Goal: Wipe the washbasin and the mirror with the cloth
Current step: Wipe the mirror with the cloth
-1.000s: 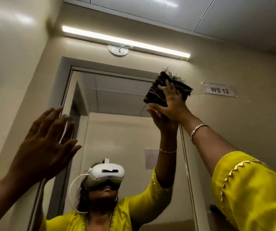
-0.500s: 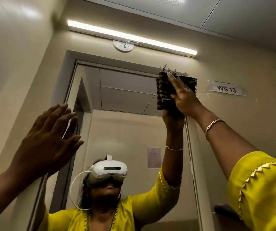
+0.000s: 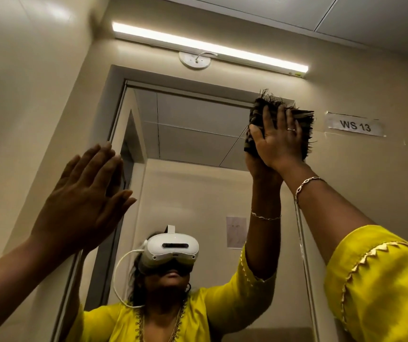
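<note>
A tall wall mirror [image 3: 193, 183] fills the middle of the head view and reflects a person in a yellow top. My right hand [image 3: 278, 141] presses a dark, frayed cloth [image 3: 259, 109] flat against the mirror's upper right corner, at the frame edge. The cloth shows above and left of my fingers. My left hand [image 3: 84, 203] lies flat with fingers spread against the mirror's left frame, holding nothing. The washbasin is out of view below.
A lit tube lamp [image 3: 210, 46] runs along the wall above the mirror. A label reading WS 13 [image 3: 354, 125] is stuck on the wall right of the cloth. A side wall stands close on the left.
My right hand has slid the cloth rightward along the top of the mirror to its upper right corner. My left hand has stayed flat on the left frame.
</note>
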### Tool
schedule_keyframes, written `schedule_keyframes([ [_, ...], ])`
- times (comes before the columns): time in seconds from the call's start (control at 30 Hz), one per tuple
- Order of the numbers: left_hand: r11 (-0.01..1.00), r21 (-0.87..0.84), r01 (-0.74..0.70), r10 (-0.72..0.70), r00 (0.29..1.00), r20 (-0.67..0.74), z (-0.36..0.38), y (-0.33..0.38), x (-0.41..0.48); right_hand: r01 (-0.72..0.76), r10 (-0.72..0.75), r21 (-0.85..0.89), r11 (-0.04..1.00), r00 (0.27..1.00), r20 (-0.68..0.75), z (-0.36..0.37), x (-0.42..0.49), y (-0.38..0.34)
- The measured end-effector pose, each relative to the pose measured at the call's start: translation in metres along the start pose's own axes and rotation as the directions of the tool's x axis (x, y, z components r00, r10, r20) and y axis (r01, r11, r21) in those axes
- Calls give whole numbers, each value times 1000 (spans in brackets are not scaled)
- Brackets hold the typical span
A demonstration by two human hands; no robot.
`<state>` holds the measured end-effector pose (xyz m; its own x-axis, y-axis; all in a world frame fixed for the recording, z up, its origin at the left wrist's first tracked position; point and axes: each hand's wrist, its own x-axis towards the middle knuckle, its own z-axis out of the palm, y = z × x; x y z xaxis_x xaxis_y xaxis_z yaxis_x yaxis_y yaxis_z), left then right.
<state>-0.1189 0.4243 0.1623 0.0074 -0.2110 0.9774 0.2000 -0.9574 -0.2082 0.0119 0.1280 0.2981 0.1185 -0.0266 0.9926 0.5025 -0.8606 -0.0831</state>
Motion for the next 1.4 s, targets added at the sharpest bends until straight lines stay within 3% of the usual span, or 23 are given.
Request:
schedule_keyframes([
  [0.37, 985, -155, 72, -83, 994, -65, -6, 13, 0, -2, 4, 57, 998, 999, -34, 8, -2, -52],
  [0.93, 985, -157, 65, -96, 976, -195, -1, 9, -3, 183, -179, 156, 971, 983, -38, 15, -15, -217],
  [1.13, 991, -112, 68, -91, 972, -218, -1, 9, -3, 215, -216, 173, 961, 976, -12, 13, -16, -235],
  [1.4, 998, -30, 63, -67, 983, -169, -2, 5, -2, 420, -424, 155, 894, 906, -10, 12, -21, -218],
])
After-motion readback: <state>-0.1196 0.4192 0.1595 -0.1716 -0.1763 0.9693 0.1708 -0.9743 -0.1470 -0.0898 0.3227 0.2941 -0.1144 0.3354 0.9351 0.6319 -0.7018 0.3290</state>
